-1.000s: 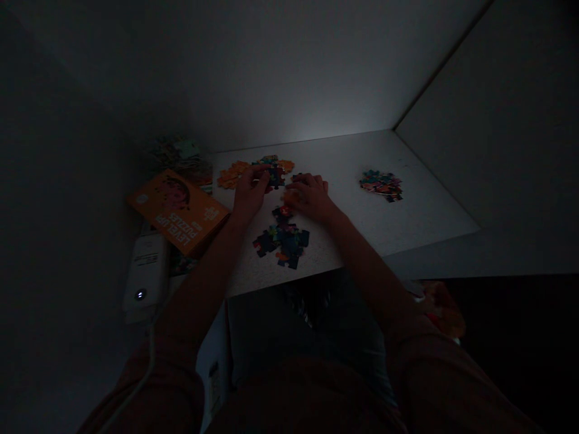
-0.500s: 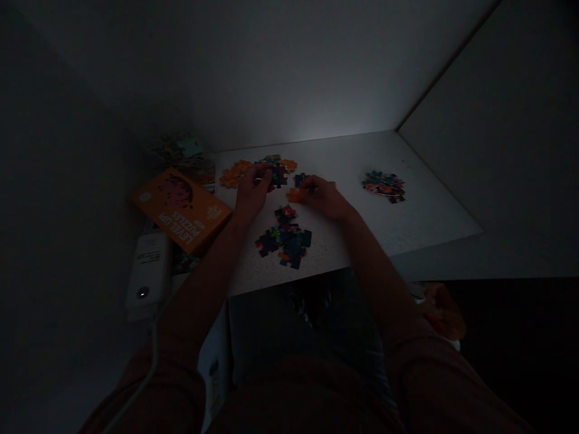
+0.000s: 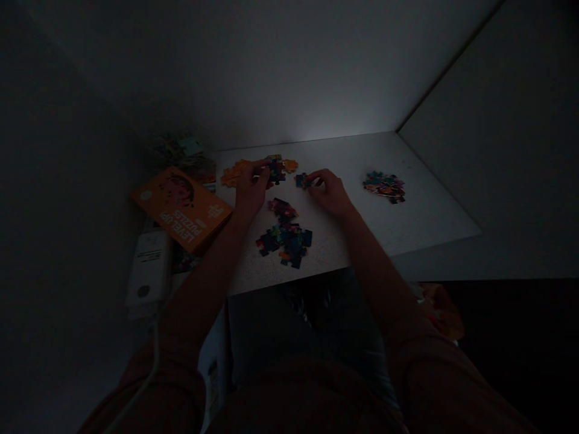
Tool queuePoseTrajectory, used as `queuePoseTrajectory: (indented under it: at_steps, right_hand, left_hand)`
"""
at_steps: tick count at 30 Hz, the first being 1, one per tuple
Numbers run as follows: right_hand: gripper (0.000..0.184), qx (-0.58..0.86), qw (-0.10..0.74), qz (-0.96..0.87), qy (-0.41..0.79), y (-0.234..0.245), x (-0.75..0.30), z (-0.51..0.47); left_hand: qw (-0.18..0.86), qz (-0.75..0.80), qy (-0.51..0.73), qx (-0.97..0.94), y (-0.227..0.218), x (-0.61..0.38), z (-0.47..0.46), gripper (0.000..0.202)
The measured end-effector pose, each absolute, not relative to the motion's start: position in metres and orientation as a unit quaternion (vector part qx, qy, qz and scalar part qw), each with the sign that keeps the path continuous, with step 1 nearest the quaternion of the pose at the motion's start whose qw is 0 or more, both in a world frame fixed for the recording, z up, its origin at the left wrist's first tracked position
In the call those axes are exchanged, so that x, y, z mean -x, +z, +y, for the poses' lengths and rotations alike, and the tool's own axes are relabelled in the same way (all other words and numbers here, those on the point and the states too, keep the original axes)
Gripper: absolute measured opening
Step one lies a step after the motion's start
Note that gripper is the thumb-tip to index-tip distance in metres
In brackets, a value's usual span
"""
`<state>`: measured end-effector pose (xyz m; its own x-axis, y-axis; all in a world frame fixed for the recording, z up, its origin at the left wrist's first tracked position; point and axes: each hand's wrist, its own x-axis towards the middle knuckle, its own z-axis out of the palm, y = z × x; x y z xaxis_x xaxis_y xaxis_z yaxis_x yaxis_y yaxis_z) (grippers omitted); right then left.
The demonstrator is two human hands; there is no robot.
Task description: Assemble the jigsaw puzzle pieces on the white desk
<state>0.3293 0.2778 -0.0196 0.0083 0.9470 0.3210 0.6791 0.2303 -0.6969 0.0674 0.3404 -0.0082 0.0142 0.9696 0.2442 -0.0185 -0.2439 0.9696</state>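
The scene is dim. On a white table (image 3: 407,229) lie jigsaw pieces. My left hand (image 3: 250,188) rests with curled fingers on the far cluster of orange and dark pieces (image 3: 271,169). My right hand (image 3: 331,191) pinches a small dark puzzle piece (image 3: 302,180) just right of that cluster. A joined patch of dark, colourful pieces (image 3: 286,234) lies near the table's front edge, between my forearms.
An orange puzzle box (image 3: 181,208) lies tilted at the table's left edge, over a white device (image 3: 147,271) with a cable. A separate heap of colourful pieces (image 3: 382,185) sits at the right. More loose pieces (image 3: 181,150) lie at the back left. Walls close in behind and right.
My right hand has moved up and to the right, away from the near patch, and now pinches a small piece beside the far cluster. My left hand has stayed on that cluster.
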Motion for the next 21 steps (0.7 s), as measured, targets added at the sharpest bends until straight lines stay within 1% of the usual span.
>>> queuePoseTrajectory:
  at_steps: [3,6,10,12,14,18,21]
  right_hand:
    - [0.058,0.659,0.327,-0.672,0.085,-0.031,-0.324,0.287]
    - [0.072,0.685,0.287,-0.668,0.042,-0.038,-0.317,0.292]
    - [0.073,0.691,0.278,-0.665,0.044,-0.041,-0.318,0.295]
    - [0.072,0.688,0.302,-0.656,0.068,-0.042,-0.323,0.296]
    - [0.072,0.665,0.351,-0.648,0.12,-0.044,-0.328,0.297]
    - [0.07,0.552,0.491,-0.619,0.267,-0.047,-0.331,0.302]
    - [0.072,0.479,0.544,-0.589,0.358,-0.045,-0.325,0.303]
  left_hand:
    - [0.432,0.429,0.573,-0.549,-0.011,-0.066,0.343,0.037]
    - [0.427,0.434,0.577,-0.545,-0.014,-0.064,0.346,0.039]
    - [0.43,0.428,0.581,-0.543,-0.016,-0.064,0.347,0.04]
    - [0.429,0.426,0.581,-0.545,-0.016,-0.065,0.347,0.037]
    - [0.426,0.435,0.576,-0.546,-0.015,-0.066,0.346,0.033]
    - [0.406,0.447,0.565,-0.562,-0.012,-0.064,0.342,0.027]
    - [0.371,0.452,0.544,-0.602,-0.012,-0.062,0.338,0.022]
